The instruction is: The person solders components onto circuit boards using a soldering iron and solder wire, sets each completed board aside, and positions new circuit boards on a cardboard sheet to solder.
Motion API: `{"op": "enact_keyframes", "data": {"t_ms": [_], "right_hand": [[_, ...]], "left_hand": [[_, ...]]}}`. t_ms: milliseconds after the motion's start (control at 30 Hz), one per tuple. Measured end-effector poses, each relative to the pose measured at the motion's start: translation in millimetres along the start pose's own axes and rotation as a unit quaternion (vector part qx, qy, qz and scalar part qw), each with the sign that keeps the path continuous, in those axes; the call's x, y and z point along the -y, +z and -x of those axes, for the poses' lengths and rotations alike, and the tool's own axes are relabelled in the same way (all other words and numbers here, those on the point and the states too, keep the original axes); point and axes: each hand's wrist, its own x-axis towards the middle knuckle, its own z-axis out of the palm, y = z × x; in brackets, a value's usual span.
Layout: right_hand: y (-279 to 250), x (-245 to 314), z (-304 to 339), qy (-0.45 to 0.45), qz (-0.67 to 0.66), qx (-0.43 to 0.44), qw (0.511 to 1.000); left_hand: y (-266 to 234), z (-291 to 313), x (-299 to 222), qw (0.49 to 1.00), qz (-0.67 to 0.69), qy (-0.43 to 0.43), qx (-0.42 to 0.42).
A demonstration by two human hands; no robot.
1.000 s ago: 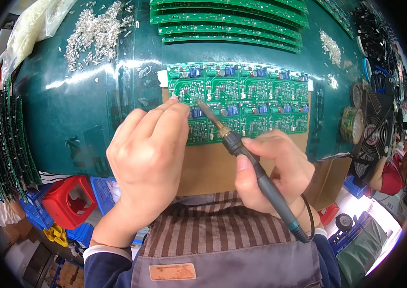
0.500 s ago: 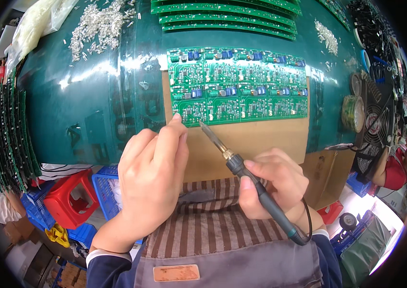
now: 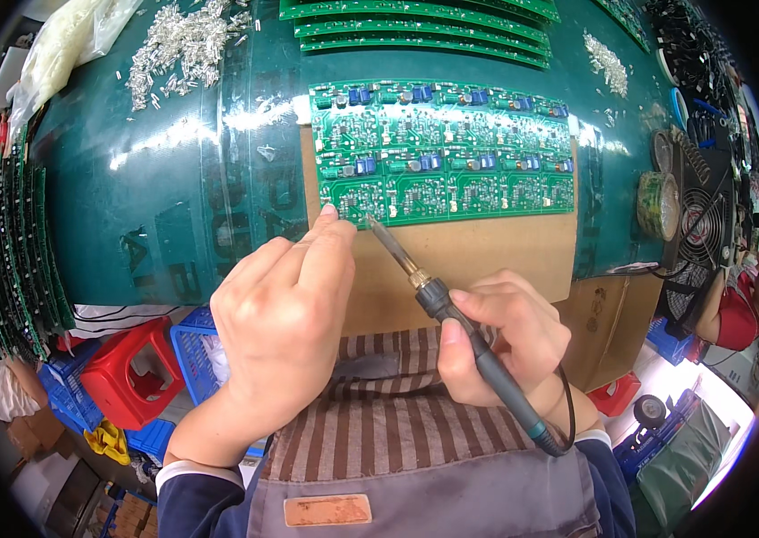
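Observation:
A green circuit board panel [image 3: 415,202], crowded with small parts and blue and dark components, lies on a sheet of brown cardboard [image 3: 478,255]. At its near left corner, my left hand [image 3: 285,309] has its fingers curled together, the fingertips pressed on the board's edge; whether a small part is between them is hidden. My right hand [image 3: 509,341] is closed around the dark grip of a soldering iron [image 3: 465,332], thumb along its side. The iron slants up to the left. Its metal tip meets the board near the front edge, just right of my left fingertips.
More green boards are stacked [image 3: 424,36] at the back, and others stand upright in a row [image 3: 12,251] at far left. Small clear parts lie in a large pile [image 3: 182,49] and a smaller one [image 3: 606,67]. Tape rolls [image 3: 657,208] and a fan [image 3: 702,224] stand at right.
The iron's tip has shifted very slightly left and up with my right hand. My left hand has rolled slightly, its fingertips still at the board's corner.

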Motion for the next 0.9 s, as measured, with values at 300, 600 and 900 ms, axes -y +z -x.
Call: {"op": "enact_keyframes", "data": {"t_ms": [300,600,900], "right_hand": [[-6.9,-0.2,-0.7,0.005,-0.01,0.004,1.0],[-39.8,-10.3,14.5,0.01,0.009,-0.012,1.0],[-37.9,-16.9,14.1,0.025,-0.006,-0.011,1.0]], "left_hand": [[1.0,0.3,3.6,0.999,-0.012,0.045,-0.004],[6.0,-10.8,-15.4,0.996,0.049,0.07,-0.008],[25.1,-11.7,-20.5,0.996,0.059,0.062,-0.014]]}}
